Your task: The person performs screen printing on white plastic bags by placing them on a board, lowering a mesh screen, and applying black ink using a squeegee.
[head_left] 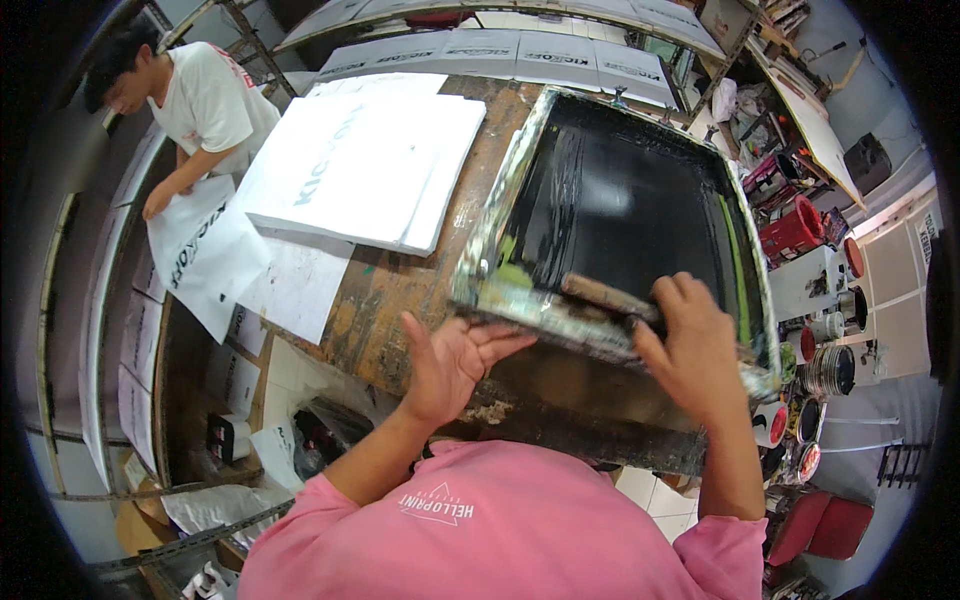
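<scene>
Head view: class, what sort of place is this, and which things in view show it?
Probably a screen-printing workshop. A framed black mesh screen lies on a stained wooden table, the right hand holds a squeegee, and printed white sheets are stacked beside paint cans.

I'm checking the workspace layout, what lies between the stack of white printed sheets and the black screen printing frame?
In the head view, only a bare strip of the paint-stained brown wooden table separates the stack of white printed sheets from the black screen printing frame.

Bright, even indoor light | glare on black screen mesh (620,200) | strong fisheye bending, dark vignette at rim
</scene>
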### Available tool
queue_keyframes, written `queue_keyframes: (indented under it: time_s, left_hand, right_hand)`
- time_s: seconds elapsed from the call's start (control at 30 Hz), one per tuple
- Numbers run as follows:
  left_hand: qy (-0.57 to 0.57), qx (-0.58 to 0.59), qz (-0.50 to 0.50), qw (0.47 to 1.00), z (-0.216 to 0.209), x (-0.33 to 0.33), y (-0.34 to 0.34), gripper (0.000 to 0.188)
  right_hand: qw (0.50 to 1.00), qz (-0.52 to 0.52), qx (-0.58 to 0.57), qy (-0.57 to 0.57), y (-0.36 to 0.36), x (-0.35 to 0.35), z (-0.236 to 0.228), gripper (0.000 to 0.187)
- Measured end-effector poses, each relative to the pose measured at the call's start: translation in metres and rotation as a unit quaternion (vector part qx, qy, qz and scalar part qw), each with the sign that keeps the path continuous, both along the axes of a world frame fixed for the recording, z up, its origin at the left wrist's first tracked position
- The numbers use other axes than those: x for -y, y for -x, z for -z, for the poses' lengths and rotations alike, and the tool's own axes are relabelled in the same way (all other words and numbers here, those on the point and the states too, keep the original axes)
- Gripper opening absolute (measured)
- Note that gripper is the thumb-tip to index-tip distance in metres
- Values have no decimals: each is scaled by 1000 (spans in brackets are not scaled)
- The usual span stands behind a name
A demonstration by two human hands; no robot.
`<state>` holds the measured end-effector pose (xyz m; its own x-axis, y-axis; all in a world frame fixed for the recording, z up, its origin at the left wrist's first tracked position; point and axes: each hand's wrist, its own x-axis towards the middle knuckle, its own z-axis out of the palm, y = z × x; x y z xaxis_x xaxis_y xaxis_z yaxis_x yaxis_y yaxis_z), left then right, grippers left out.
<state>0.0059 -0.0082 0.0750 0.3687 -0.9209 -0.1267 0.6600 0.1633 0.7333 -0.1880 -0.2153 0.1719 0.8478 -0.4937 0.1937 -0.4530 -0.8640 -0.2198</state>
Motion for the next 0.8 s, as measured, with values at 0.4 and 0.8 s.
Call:
queue_keyframes:
  time_s: [0.4, 0.8]
  left_hand:
    - [-255, 790, -63, 554, 51, 63, -22, 99]
    - [-176, 766, -121, 606, 27, 117, -15, 71]
  right_hand:
    - [947, 42, 152, 278, -52, 65, -100, 35]
    - [965, 47, 228, 122, -65, 99, -152, 35]
